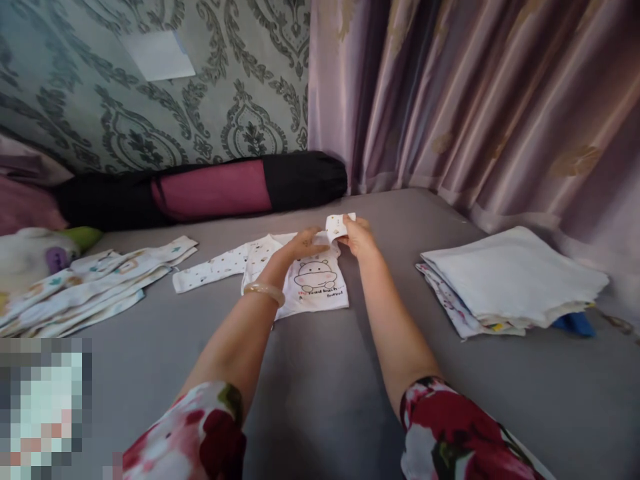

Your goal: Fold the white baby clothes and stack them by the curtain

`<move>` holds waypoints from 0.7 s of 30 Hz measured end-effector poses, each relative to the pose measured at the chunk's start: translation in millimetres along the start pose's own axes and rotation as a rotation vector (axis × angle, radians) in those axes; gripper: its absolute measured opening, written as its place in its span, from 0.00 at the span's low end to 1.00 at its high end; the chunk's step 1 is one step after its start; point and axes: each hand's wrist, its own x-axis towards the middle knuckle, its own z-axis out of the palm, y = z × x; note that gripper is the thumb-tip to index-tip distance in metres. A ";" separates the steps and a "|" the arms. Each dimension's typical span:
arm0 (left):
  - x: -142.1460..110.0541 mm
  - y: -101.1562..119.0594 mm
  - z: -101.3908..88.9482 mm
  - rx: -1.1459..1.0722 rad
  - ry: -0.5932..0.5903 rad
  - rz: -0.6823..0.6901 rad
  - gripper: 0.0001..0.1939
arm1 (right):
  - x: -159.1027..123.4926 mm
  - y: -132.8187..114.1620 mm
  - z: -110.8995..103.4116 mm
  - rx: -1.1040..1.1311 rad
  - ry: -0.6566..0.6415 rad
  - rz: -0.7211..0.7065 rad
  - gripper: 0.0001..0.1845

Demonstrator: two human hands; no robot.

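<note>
A small white baby shirt [314,280] lies on the grey bedsheet, with a cartoon hippo and lettering on its front. One patterned sleeve stretches out to the left. The other sleeve is lifted and folded in, its cuff pinched in my right hand [358,235] at the shirt's upper right. My left hand [306,244] rests over the shirt's upper middle, palm down with fingers extended; the forearm covers part of the shirt. A pale bangle [264,291] circles my left wrist.
A stack of folded cloths [515,280] lies on the right. Patterned baby clothes [100,283] are spread at left beside a plush toy [30,257]. A black and pink bolster-like roll [215,190] runs along the wall. Purple curtains [450,93] hang behind.
</note>
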 end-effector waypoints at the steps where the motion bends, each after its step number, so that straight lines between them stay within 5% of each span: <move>1: -9.0 -3.3 -3.7 -0.042 0.055 -0.044 0.25 | -0.4 0.4 0.7 -0.012 0.008 -0.004 0.08; 5: -49.1 -13.8 -16.9 -0.222 0.319 -0.308 0.19 | -2.0 5.1 7.4 -0.082 0.044 -0.008 0.08; 10: -84.0 -22.6 -13.5 -0.649 0.517 -0.434 0.17 | -1.2 24.1 24.5 -0.155 -0.024 -0.043 0.09; 21: -77.0 -29.5 0.5 -0.446 0.483 -0.407 0.29 | -20.8 57.2 43.1 -0.937 -0.537 -0.429 0.22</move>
